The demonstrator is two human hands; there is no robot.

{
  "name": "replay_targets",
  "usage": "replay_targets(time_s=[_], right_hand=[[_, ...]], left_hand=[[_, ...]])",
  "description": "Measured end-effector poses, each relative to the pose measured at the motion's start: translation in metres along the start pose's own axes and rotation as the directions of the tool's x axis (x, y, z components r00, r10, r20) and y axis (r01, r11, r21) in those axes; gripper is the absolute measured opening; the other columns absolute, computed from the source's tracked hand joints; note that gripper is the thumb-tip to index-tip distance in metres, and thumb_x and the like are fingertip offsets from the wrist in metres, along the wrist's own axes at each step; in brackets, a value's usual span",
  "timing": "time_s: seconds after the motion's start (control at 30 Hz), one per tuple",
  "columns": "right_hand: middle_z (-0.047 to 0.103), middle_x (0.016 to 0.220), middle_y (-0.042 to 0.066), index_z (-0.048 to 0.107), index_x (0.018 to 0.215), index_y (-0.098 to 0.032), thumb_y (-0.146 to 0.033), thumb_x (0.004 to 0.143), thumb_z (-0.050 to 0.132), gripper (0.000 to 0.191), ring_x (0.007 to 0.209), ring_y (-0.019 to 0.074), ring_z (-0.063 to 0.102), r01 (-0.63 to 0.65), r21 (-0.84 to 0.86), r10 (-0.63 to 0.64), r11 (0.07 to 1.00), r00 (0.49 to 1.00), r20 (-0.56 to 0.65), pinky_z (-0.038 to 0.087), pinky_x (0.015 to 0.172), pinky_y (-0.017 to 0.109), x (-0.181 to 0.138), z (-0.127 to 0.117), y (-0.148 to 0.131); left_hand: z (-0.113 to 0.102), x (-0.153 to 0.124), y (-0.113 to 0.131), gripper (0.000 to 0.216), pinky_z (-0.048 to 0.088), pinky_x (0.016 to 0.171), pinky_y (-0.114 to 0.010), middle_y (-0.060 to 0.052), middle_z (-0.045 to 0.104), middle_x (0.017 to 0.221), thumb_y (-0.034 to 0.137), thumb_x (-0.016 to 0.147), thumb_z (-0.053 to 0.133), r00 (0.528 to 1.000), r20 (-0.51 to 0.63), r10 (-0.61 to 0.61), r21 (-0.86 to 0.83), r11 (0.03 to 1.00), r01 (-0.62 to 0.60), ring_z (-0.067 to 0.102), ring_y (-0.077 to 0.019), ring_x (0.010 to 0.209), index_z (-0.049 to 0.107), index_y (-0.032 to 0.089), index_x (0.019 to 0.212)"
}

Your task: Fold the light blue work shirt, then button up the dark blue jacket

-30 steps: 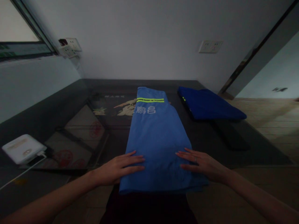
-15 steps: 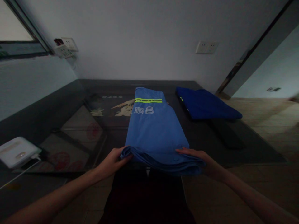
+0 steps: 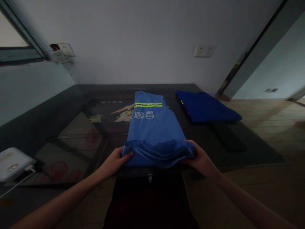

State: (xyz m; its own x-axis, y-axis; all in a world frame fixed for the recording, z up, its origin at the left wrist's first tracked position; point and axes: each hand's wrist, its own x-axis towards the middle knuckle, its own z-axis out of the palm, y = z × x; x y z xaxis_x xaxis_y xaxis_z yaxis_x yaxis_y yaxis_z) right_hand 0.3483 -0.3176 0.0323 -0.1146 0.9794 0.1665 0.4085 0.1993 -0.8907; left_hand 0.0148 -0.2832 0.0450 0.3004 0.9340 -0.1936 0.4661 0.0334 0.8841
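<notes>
A light blue garment (image 3: 152, 130) with a yellow-green stripe and white lettering lies lengthwise on a dark glass table (image 3: 78, 133). Its near end is lifted and rolled back over the rest. My left hand (image 3: 114, 162) grips the near left corner of that lifted end, fingers closed under the cloth. My right hand (image 3: 201, 159) grips the near right corner in the same way.
A folded dark blue garment (image 3: 207, 106) lies at the table's far right. A white device (image 3: 11, 162) with a cable sits at the left edge. Wall sockets (image 3: 205, 51) are on the back wall. Wooden floor shows on the right.
Both hands went from lying flat on the near end of the garment to gripping its corners; the near end has been lifted and carried away from me over the rest.
</notes>
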Motion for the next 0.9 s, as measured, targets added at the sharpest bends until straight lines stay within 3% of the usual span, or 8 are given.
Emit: replay_targets(time_s=[0.13,0.23,0.37,0.5,0.67,0.77,0.83,0.9], right_hand=[[0.068,0.081,0.000,0.065,0.087,-0.020,-0.039,0.068,0.074,0.028,0.078,0.0191,0.064,-0.036,-0.034,0.034,0.999,0.998,-0.054,0.053,0.074,0.031,0.002,-0.002,-0.006],[0.072,0.078,0.002,0.071,0.081,-0.019,-0.041,0.069,0.072,0.024,0.075,0.0207,0.067,-0.070,-0.005,0.070,0.998,0.998,-0.005,0.055,0.073,0.033,0.002,-0.007,-0.008],[0.074,0.082,0.003,0.074,0.085,-0.021,-0.042,0.066,0.074,0.029,0.077,0.0225,0.069,-0.090,0.037,0.088,0.995,0.994,0.060,0.057,0.075,0.037,-0.003,-0.016,-0.004],[0.074,0.092,0.004,0.074,0.096,-0.022,-0.038,0.071,0.072,0.030,0.083,0.0219,0.070,-0.073,0.086,0.052,0.994,0.974,0.220,0.057,0.081,0.037,-0.012,-0.026,-0.007],[0.072,0.103,0.004,0.071,0.105,-0.026,-0.030,0.080,0.065,0.027,0.093,0.0226,0.068,0.004,0.063,-0.024,0.998,0.948,0.319,0.056,0.085,0.036,-0.019,-0.038,-0.017],[0.073,0.101,0.004,0.071,0.106,-0.027,-0.029,0.080,0.064,0.027,0.091,0.0230,0.069,0.027,0.052,-0.042,0.998,0.951,0.306,0.056,0.085,0.036,-0.017,-0.043,-0.017],[0.073,0.101,0.004,0.071,0.106,-0.026,-0.029,0.080,0.065,0.027,0.090,0.0236,0.069,0.020,0.046,-0.033,0.999,0.957,0.288,0.057,0.083,0.036,-0.015,-0.045,-0.014],[0.072,0.104,0.005,0.071,0.106,-0.026,-0.030,0.079,0.065,0.028,0.092,0.0251,0.069,0.017,0.031,-0.024,0.999,0.966,0.258,0.058,0.082,0.037,-0.014,-0.047,-0.012]], left_hand=[[0.000,-0.001,-0.005,0.042,0.052,0.068,-0.031,-0.005,0.070,0.082,0.053,0.077,0.057,1.000,0.018,0.014,0.016,1.000,-0.014,0.062,-0.0209,0.075,0.067,0.013,0.084],[-0.001,-0.005,-0.006,0.037,0.051,0.064,-0.027,-0.003,0.069,0.077,0.050,0.077,0.058,0.998,0.037,0.050,0.058,0.997,-0.052,0.060,-0.0184,0.070,0.066,0.014,0.081],[-0.004,-0.014,-0.004,0.030,0.048,0.059,-0.022,-0.001,0.066,0.070,0.043,0.078,0.059,0.985,0.087,0.147,0.135,0.978,-0.158,0.057,-0.0145,0.064,0.065,0.013,0.076],[-0.007,-0.024,-0.001,0.025,0.048,0.059,-0.020,-0.002,0.067,0.070,0.037,0.078,0.062,0.951,0.170,0.257,0.186,0.940,-0.287,0.059,-0.0130,0.062,0.066,0.012,0.075],[-0.009,-0.035,0.011,0.019,0.051,0.060,-0.020,-0.004,0.072,0.074,0.032,0.080,0.062,0.921,0.155,0.357,0.183,0.906,-0.382,0.067,-0.0154,0.066,0.069,0.014,0.080],[-0.013,-0.039,0.014,0.016,0.054,0.072,-0.021,-0.004,0.074,0.089,0.027,0.085,0.059,0.854,0.120,0.507,0.202,0.829,-0.521,0.070,-0.0153,0.079,0.066,0.018,0.096],[-0.018,-0.041,0.014,0.026,0.054,0.078,-0.023,-0.006,0.072,0.101,0.025,0.087,0.057,0.749,0.100,0.655,0.268,0.707,-0.655,0.069,-0.0158,0.089,0.059,0.022,0.112],[-0.025,-0.043,0.014,0.036,0.055,0.080,-0.027,-0.007,0.067,0.114,0.024,0.089,0.053,0.620,0.169,0.766,0.376,0.531,-0.759,0.066,-0.0169,0.097,0.049,0.025,0.125]])
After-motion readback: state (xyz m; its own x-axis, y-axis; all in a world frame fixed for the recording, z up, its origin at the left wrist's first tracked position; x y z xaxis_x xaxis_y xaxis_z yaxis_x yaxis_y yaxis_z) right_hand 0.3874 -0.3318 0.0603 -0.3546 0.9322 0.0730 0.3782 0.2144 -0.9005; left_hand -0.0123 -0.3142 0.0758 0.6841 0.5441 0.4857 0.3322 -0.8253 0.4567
